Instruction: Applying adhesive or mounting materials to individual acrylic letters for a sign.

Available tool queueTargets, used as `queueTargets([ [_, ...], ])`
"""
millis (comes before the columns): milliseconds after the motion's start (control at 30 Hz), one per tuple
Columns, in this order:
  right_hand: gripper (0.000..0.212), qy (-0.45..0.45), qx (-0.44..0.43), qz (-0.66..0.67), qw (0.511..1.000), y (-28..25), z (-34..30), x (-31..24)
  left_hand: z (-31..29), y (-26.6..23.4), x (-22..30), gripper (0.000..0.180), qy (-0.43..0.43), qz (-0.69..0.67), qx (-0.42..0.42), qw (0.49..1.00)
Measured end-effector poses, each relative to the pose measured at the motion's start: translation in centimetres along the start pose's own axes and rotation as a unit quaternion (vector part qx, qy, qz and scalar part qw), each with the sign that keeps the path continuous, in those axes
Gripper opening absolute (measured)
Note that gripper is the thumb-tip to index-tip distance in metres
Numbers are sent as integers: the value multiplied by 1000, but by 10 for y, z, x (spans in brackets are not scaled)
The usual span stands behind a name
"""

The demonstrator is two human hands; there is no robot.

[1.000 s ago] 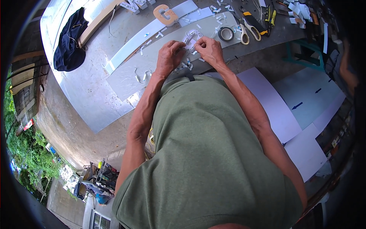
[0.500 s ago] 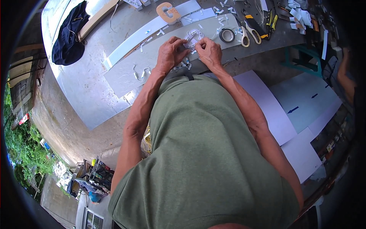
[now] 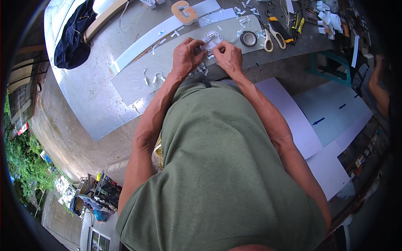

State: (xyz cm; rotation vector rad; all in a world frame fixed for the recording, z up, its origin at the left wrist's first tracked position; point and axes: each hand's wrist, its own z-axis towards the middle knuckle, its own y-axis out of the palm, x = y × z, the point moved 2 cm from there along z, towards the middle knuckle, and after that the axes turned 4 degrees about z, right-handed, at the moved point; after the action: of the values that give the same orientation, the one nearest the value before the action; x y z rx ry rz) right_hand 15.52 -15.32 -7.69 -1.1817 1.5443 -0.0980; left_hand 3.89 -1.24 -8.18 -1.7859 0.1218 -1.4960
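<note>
Both my hands work close together over a long grey sheet (image 3: 167,62) on the metal table. Between and just beyond my fingertips lies a small whitish, curved letter-like piece (image 3: 213,38) with little white parts on it. My left hand (image 3: 186,57) is closed, thumb and forefinger pinched at the piece's left side. My right hand (image 3: 228,57) is likewise pinched, at its near right side. What either pinch holds is too small to make out. Small white wired modules (image 3: 202,69) lie next to my left hand, and a wired pair (image 3: 154,79) rests further left.
Right of my hands are a black tape roll (image 3: 248,39), scissors (image 3: 268,40) and yellow-handled pliers (image 3: 301,26). Beyond them sits an orange letter-shaped piece (image 3: 190,16) on pale strips. A dark cloth (image 3: 73,39) lies far left. Large white sheets (image 3: 289,113) stand below the table at right.
The whole view has shifted slightly left. My hands stay pinched by the whitish piece, with only a small shift of the fingers.
</note>
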Motion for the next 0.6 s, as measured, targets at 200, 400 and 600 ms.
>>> queueTargets([
  [200, 22, -8, -47, 33, 998, -1, 7, 8, 3, 0, -3, 29, -34, -41, -1, 999],
  [400, 25, 27, -105, 90, 990, -7, 11, 9, 1, 1, -3, 27, -43, -46, -5, 998],
  [600, 26, 43, -122, 109, 986, -10, 11, 6, 1, 1, -4, 14, 3, 13, -16, 1000],
])
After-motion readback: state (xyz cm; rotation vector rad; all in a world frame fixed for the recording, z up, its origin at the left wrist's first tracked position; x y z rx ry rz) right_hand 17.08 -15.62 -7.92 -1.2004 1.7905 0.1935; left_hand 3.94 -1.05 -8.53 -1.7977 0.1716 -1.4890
